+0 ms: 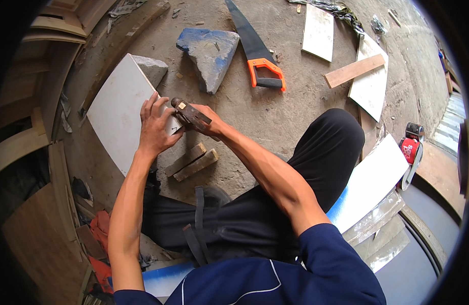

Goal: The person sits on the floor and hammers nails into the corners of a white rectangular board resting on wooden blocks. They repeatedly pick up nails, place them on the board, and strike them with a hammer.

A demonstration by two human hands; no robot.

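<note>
My left hand (pixel 155 124) grips the near right edge of a white board (pixel 120 104), fingers curled over it and thumb near the corner. The board slants at the left, its far end next to a grey stone (pixel 152 70). My right hand (pixel 210 122) is closed round a tool with a dark, rusty, blocky head, which looks like a hammer (pixel 192 116). Its head is close beside my left fingers at the board's edge; the handle is mostly hidden. A small dark mark shows at the board's corner. Two short wood blocks (pixel 193 162) lie just below my hands.
A handsaw (pixel 260 58) with an orange and black handle lies ahead, beside a blue-stained stone block (pixel 209 53). White board pieces (pixel 318 33) and a wood strip (pixel 354 71) are at the far right. A red and black power tool (pixel 411 150) stands at right. Wooden frames (pixel 21 142) line the left.
</note>
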